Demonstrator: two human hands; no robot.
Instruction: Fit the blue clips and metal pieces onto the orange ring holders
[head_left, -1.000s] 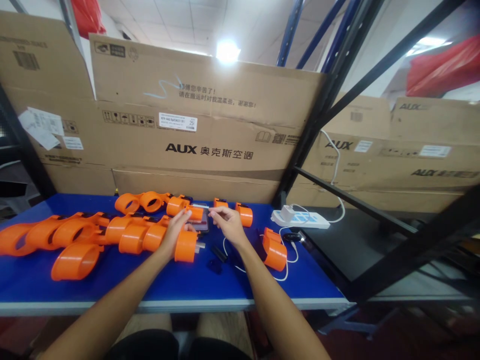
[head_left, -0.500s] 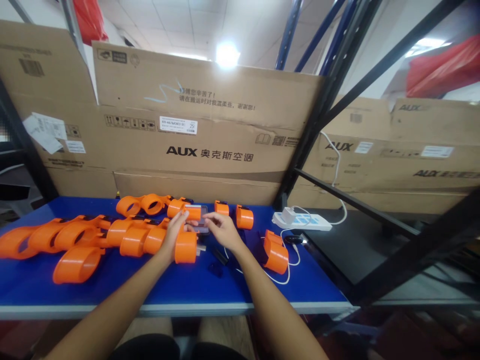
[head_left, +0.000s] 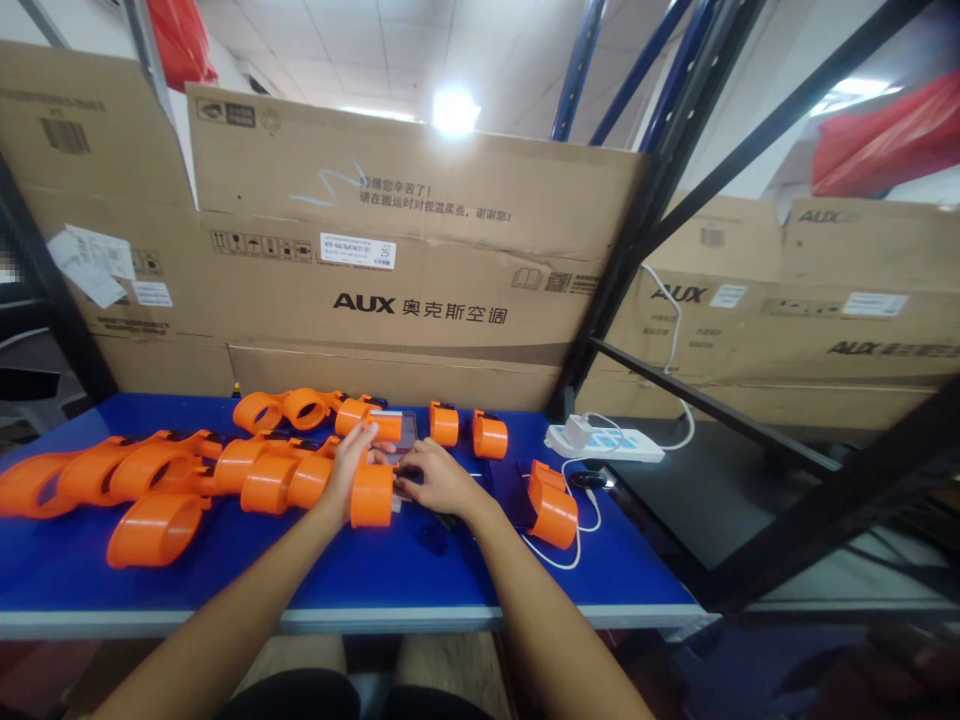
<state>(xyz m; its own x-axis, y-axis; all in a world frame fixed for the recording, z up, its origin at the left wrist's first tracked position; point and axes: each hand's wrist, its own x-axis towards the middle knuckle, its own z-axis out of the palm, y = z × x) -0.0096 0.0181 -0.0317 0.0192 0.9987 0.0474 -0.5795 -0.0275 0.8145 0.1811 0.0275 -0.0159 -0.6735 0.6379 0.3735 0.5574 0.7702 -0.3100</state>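
Observation:
My left hand (head_left: 351, 468) is closed on an orange plastic ring (head_left: 372, 497), held a little above the blue table. Just to its right, my right hand (head_left: 439, 478) is closed, with thumb and fingers pinched at a small dark piece (head_left: 409, 473) against the ring's right side. Fingers cover most of that piece, so its kind does not show. Behind both hands lies a flat dark rectangular object with a pale edge (head_left: 409, 430), partly hidden by another orange ring (head_left: 386, 427). Small dark parts (head_left: 433, 538) lie below my right hand.
Several orange rings (head_left: 161, 530) cover the left of the blue table (head_left: 247, 590). More rings (head_left: 490, 436) stand behind and right, one (head_left: 553, 508) beside a white cable (head_left: 559, 563). A white power strip (head_left: 630, 443) lies at the right; cardboard (head_left: 420, 250) walls the back.
My right hand has moved down and toward me, from over the flat rectangular object to the ring's right side, where it pinches a small dark piece. My left hand stays in place.

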